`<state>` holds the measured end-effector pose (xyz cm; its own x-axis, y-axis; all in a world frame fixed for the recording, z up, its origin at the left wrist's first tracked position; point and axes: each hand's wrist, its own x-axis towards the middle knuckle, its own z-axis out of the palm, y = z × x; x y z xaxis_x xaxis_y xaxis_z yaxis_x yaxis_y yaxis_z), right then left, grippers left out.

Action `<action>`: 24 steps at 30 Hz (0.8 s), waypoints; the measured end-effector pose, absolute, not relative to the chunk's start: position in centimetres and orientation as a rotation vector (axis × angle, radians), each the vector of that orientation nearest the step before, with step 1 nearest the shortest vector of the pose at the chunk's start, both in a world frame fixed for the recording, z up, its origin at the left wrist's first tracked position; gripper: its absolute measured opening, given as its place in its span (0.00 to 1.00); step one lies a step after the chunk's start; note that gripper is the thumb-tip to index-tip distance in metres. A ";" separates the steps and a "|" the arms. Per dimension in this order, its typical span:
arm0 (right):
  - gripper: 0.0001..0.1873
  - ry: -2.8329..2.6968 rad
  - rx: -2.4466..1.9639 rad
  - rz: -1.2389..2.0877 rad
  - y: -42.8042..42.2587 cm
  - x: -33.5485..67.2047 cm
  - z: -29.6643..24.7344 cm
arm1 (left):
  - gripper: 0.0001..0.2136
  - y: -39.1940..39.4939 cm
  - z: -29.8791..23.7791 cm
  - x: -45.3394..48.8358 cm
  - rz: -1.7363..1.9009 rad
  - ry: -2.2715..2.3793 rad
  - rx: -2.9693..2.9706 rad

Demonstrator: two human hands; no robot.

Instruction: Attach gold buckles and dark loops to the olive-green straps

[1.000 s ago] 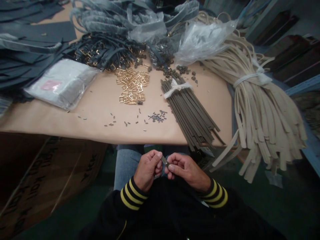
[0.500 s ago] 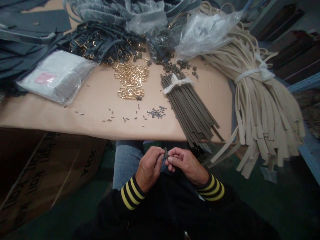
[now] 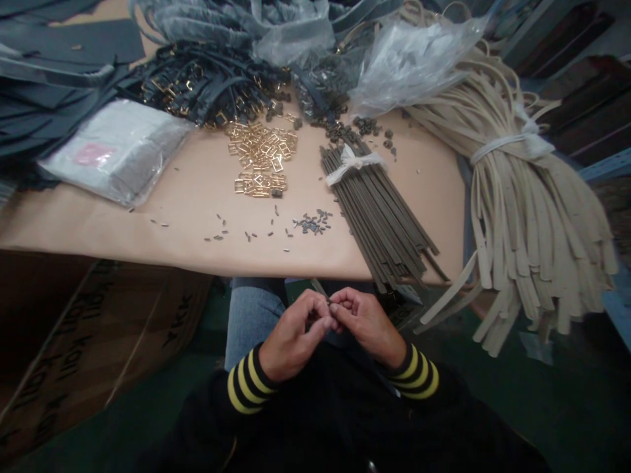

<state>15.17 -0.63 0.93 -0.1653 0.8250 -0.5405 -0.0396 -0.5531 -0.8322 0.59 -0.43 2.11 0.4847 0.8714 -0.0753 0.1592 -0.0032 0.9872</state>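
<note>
My left hand and my right hand meet over my lap, just in front of the table edge, with their fingertips together. Between them is a narrow brownish strip; its end pokes up beyond the fingers and the rest is hidden. The fingers of both hands are closed in a pinch at this strip. On the table ahead lies a bundle of dark brown strips, tied with a white band. Small metal pieces form a little pile left of the bundle, with several more scattered about.
Gold buckles are heaped mid-table, behind them black straps with buckles. A plastic-wrapped packet lies left. Long beige straps hang over the right edge, near a clear plastic bag. A cardboard box stands below left.
The left hand has turned and shifted slightly left, its thumb now lower. The small dark piece between the fingertips is now mostly covered, and a strip end shows above. The view shifted slightly.
</note>
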 end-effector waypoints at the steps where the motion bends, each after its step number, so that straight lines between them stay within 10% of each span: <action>1: 0.11 -0.872 -1.475 1.781 -0.6 15.3 0.9 | 0.06 -0.3 2.3 0.2 0.678 0.849 1.369; 24: 0.15 -0.770 -1.356 2.085 -0.2 14.5 0.9 | 0.11 1.4 -0.8 -0.4 0.809 1.234 0.706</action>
